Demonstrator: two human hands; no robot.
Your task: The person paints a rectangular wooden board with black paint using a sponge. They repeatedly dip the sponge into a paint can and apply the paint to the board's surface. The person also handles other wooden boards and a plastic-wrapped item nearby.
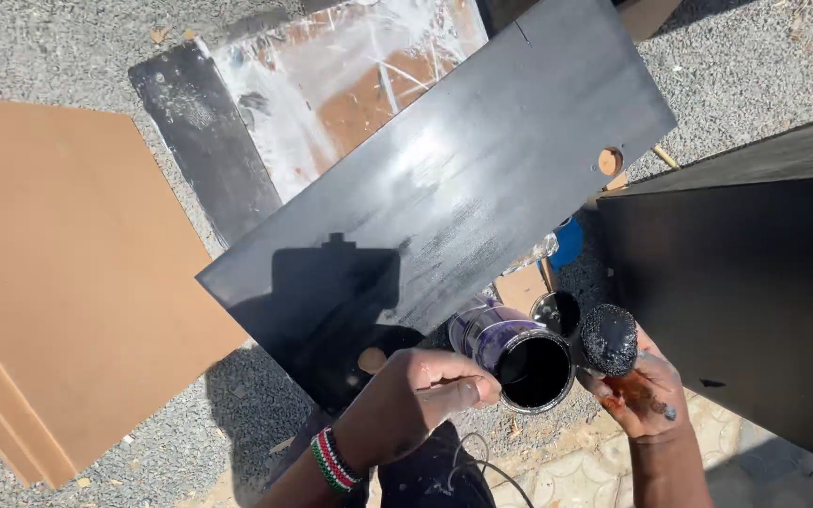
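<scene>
My left hand [421, 395] grips the rim of a small open tin [522, 362] of black paint, tilted toward me, with a beaded band on that wrist. My right hand [646, 395] holds a short paint roller [610, 340], its sleeve black with paint, just right of the tin's mouth. Above both hands lies a long board [454, 188], painted glossy black and wet, running from lower left to upper right.
A bare brown board [68, 273] lies at the left on gravel [755, 66]. Behind the black board sits a panel smeared white and brown [331, 85]. A black painted box or cabinet [755, 282] stands at the right. A second small tin [557, 310] and a blue object [568, 242] lie under the board's edge.
</scene>
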